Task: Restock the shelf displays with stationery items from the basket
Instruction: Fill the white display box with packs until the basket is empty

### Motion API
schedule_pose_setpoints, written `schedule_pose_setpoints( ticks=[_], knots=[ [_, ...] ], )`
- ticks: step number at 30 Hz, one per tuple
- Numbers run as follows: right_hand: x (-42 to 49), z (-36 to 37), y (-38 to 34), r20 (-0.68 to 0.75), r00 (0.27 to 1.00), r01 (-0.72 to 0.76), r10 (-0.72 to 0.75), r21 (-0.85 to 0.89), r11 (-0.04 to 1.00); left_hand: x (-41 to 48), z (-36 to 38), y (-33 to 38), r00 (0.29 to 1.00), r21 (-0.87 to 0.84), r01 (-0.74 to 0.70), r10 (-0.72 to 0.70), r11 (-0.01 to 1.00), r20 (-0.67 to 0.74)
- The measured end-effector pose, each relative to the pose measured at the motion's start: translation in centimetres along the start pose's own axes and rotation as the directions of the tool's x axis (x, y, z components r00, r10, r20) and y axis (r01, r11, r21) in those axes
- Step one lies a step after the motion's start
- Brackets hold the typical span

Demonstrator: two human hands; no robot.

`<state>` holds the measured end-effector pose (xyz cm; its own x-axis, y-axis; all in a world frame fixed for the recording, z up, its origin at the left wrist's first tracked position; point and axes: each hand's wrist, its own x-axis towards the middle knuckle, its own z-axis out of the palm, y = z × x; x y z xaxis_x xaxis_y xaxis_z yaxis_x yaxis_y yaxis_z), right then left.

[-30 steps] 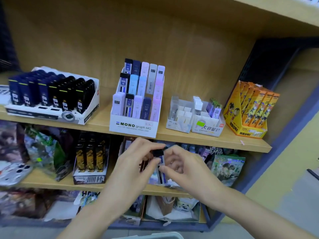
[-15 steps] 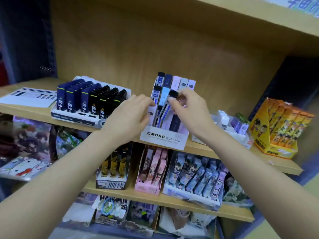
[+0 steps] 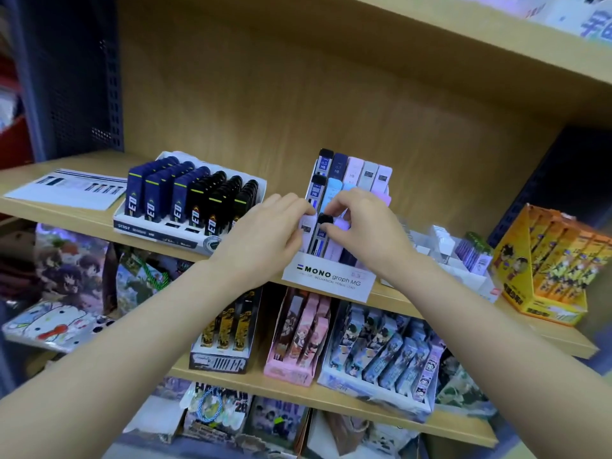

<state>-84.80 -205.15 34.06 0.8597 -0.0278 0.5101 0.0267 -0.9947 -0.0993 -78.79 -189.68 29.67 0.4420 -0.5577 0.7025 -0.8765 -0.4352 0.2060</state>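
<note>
Lower than half a second ago, the black-capped lead case point(image 3: 324, 226) stands in the front row of the MONO display box point(image 3: 328, 280), with the right hand point(image 3: 367, 233) pinching its cap. At the case's 9 o'clock, the left hand point(image 3: 265, 240) rests relaxed fingers against a white case point(image 3: 307, 227).

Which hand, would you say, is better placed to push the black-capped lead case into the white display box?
Right: the right hand pinches the black-capped lead case; the left hand touches the pale case beside it.

Left hand point(image 3: 265, 240) and right hand point(image 3: 367, 233) hide front-row cases point(image 3: 319, 241) of MONO display point(image 3: 328, 276); top-shelf boxes point(image 3: 563, 11) cut off, blurred.
</note>
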Motion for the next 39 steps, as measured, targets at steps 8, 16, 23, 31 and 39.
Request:
schedule_pose_setpoints(
  ticks=[8, 16, 23, 31, 39],
  knots=[
    [-2.9, 0.8, -0.4, -0.170, 0.980, 0.088, -0.103, -0.096, 0.992, -1.8, 0.3, 0.7, 0.996, 0.138, 0.005, 0.008, 0.990, -0.093],
    [-12.3, 4.6, 1.4, -0.125, 0.920, 0.354, -0.372, -0.145, 0.924, -11.7, 3.4, 2.8, 0.998, 0.075, 0.032, -0.027, 0.997, -0.060],
    [-22.1, 14.6, 5.5, 0.300, 0.901, 0.336, -0.312, -0.031, 0.941, -21.9, 11.5, 2.2, 0.952, 0.034, 0.232, -0.234, 0.972, 0.196],
    [-34.7, 25.9, 7.3, 0.855, 0.514, -0.096, -0.071, 0.140, 0.986, -34.0, 20.2, 2.1, 0.693, 0.082, 0.534, -0.492, 0.841, 0.527],
    [-42.9, 34.0, 4.4, 0.971, 0.235, -0.493, -0.039, 0.154, 0.857, -37.8, 22.7, 4.8, 0.366, -0.087, 0.912, -0.695, 0.401, 0.619]
  ],
)
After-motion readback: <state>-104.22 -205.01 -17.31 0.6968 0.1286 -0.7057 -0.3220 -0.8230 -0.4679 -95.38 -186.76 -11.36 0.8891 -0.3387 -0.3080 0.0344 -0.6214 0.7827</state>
